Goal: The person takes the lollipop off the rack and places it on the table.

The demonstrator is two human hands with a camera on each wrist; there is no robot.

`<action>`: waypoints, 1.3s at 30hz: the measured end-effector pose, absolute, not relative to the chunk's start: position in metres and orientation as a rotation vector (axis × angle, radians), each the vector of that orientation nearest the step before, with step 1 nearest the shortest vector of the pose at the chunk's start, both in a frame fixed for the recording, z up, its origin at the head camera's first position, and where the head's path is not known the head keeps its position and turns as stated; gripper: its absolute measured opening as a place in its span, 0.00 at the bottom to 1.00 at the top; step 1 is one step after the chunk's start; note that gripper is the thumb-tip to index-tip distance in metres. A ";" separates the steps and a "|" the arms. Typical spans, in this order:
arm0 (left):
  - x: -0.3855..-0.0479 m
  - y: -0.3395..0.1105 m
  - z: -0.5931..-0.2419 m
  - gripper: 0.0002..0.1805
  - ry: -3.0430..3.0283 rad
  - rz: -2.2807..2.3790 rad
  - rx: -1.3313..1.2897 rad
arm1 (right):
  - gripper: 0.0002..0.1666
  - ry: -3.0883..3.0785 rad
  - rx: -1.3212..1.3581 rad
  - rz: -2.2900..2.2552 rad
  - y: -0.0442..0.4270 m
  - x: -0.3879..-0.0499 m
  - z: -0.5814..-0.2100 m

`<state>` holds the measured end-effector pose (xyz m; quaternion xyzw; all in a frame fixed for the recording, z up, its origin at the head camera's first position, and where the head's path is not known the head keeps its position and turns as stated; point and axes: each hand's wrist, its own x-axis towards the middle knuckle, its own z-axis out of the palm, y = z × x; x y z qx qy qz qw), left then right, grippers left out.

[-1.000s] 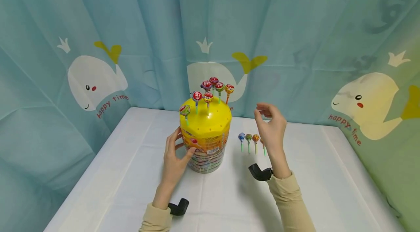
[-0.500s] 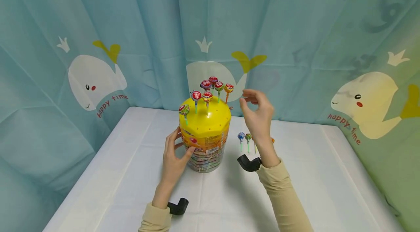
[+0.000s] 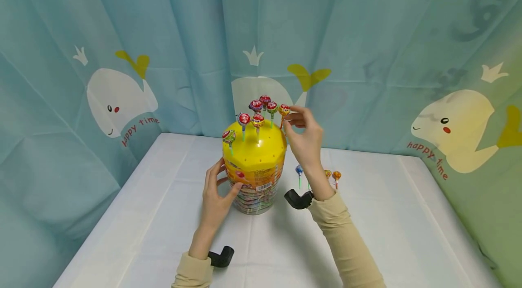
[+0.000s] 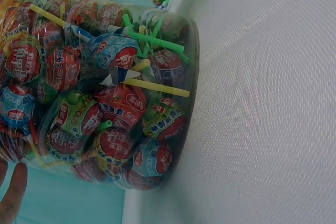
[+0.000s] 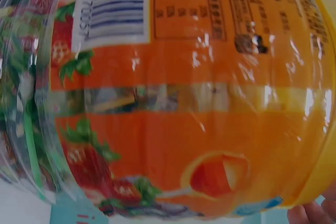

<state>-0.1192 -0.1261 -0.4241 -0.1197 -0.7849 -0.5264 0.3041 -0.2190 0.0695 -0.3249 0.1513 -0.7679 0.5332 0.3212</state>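
Note:
A clear plastic jar (image 3: 254,199) with an orange label and a yellow lid (image 3: 261,152) stands upright, packed with wrapped lollipops. My left hand (image 3: 216,199) grips its left side, thumb in front and fingers behind. Several lollipops (image 3: 244,119) stand upright in the lid's holes. At the lid's right edge, my right hand (image 3: 306,136) has thumb and fingertips beside an orange-wrapped lollipop (image 3: 284,109), with a gap between them. In the left wrist view the jar's lollipops (image 4: 123,106) fill the frame; in the right wrist view the label (image 5: 210,145) does.
Right of the jar, a blue lollipop (image 3: 299,170) and two orange ones, one being this outer lollipop (image 3: 336,175), lie on the white-covered table (image 3: 163,233); my right forearm partly hides the row. A blue whale-print curtain (image 3: 367,52) hangs behind.
My right hand has moved left from above the lollipops on the table to the orange-wrapped one in the lid. My left hand stays on the jar.

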 end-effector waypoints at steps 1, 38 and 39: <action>-0.119 -0.126 -0.424 0.42 -2.082 -1.393 -0.316 | 0.18 -2.018 0.394 1.406 0.068 -0.220 -0.326; -0.130 -0.132 -0.444 0.43 -2.081 -1.401 -0.307 | 0.16 -1.928 0.397 1.417 0.067 -0.218 -0.317; -0.133 -0.133 -0.449 0.43 -2.080 -1.398 -0.311 | 0.16 -1.926 0.396 1.416 0.068 -0.217 -0.316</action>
